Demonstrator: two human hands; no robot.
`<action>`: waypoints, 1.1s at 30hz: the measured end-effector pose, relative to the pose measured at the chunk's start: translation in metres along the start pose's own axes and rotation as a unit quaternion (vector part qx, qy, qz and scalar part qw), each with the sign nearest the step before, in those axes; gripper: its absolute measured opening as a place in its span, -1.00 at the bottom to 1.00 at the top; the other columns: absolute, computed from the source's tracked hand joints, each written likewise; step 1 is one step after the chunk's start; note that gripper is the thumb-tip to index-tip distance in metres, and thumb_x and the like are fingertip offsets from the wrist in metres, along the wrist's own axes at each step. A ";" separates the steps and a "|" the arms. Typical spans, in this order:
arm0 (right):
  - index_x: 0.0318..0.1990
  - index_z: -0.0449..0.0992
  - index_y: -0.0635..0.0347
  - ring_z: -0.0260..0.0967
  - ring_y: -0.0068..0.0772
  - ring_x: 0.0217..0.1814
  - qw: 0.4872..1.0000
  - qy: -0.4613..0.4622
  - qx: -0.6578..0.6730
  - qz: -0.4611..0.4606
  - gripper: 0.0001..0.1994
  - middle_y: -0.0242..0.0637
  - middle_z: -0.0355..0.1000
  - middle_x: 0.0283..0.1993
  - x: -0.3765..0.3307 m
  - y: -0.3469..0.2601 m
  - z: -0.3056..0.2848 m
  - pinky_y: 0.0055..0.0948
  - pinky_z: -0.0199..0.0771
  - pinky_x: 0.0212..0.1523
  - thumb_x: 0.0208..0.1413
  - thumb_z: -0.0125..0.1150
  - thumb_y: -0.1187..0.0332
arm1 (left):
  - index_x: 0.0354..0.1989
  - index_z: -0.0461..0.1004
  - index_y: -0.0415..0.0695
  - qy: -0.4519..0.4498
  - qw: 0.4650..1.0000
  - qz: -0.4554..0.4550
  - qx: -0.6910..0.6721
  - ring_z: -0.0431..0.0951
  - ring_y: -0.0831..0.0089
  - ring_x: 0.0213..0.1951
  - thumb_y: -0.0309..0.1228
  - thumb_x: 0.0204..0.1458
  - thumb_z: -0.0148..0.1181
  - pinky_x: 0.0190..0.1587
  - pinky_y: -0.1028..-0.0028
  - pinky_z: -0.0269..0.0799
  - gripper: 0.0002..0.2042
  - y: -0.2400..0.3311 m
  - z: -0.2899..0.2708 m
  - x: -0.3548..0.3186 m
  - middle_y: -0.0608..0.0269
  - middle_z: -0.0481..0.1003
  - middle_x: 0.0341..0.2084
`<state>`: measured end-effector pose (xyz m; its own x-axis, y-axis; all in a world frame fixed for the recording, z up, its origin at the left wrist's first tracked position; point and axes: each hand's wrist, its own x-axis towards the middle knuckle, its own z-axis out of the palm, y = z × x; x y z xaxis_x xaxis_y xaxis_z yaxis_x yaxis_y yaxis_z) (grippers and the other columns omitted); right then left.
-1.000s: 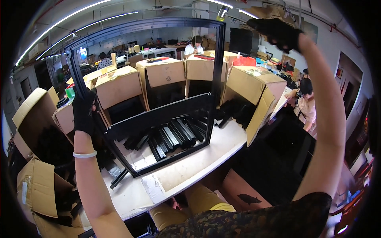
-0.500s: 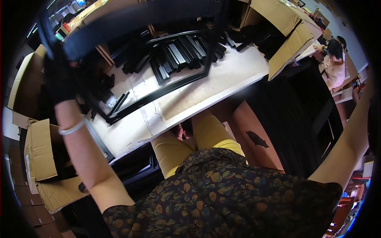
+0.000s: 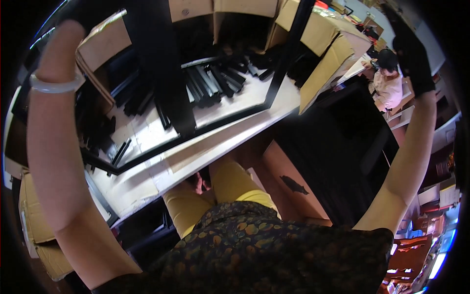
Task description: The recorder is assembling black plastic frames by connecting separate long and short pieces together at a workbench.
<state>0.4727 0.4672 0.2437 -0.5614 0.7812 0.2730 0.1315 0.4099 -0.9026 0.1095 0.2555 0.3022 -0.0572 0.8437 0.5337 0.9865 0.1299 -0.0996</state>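
Note:
A large black rectangular frame with a wide dark bar across it tilts up over the near side of the worktable. At the upper left, my left hand, in a black glove, is closed at the frame; its fingers blend into the dark parts there. My right hand, also gloved in black, is raised at the upper right, apart from the frame. Its fingers stretch upward with nothing visible in them. Several black strips lie in a pile on the table behind the frame.
Cardboard boxes line the table's far side, and an open box flap juts out at its right. Below it stands a stack of black panels. A person in a cap sits farther right. A wooden chair stands lower right.
My left hand has risen toward the upper edge, and the frame has tilted and swung with it. The wide bar now crosses the view steeply. My right hand has come into view.

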 end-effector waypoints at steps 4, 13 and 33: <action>0.00 0.49 0.07 0.08 -0.75 -0.73 0.917 0.216 -0.324 -0.086 -0.69 -0.47 0.41 -0.51 -0.006 0.010 -0.099 -0.73 0.08 -0.71 0.24 0.04 0.14 | 0.04 0.49 0.02 0.027 0.981 0.181 0.064 0.62 0.35 -0.20 -0.36 0.13 0.14 -0.14 0.46 0.56 -0.71 -0.072 0.100 0.051 0.23 0.56 -0.11; -0.01 0.50 0.14 0.19 -0.70 -0.57 0.786 0.095 -0.592 -0.152 -0.74 -0.43 0.36 -0.52 0.045 0.010 -0.071 -0.64 0.24 -0.58 0.24 0.01 0.30 | 0.08 0.46 0.00 0.062 0.988 0.138 0.026 0.58 0.20 -0.14 -0.25 0.21 0.02 -0.07 0.36 0.48 -0.69 -0.039 0.087 0.026 0.12 0.57 -0.18; 0.23 0.33 0.07 0.46 -0.32 0.06 0.799 -0.150 -0.447 -0.374 -0.42 -0.18 0.43 0.10 0.072 -0.075 0.100 -0.44 0.51 0.05 -0.02 0.27 0.50 | 0.13 0.38 -0.08 0.329 0.906 0.032 0.265 0.51 0.09 -0.04 -0.21 0.13 0.14 -0.01 0.22 0.43 -0.59 -0.136 0.048 -0.090 -0.04 0.47 -0.05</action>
<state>0.3410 0.4458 0.2982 -0.9091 0.0679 0.4111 0.1233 0.9863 0.1097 -0.0266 0.1870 0.2270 0.2741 0.3885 0.8797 0.7618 0.4707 -0.4452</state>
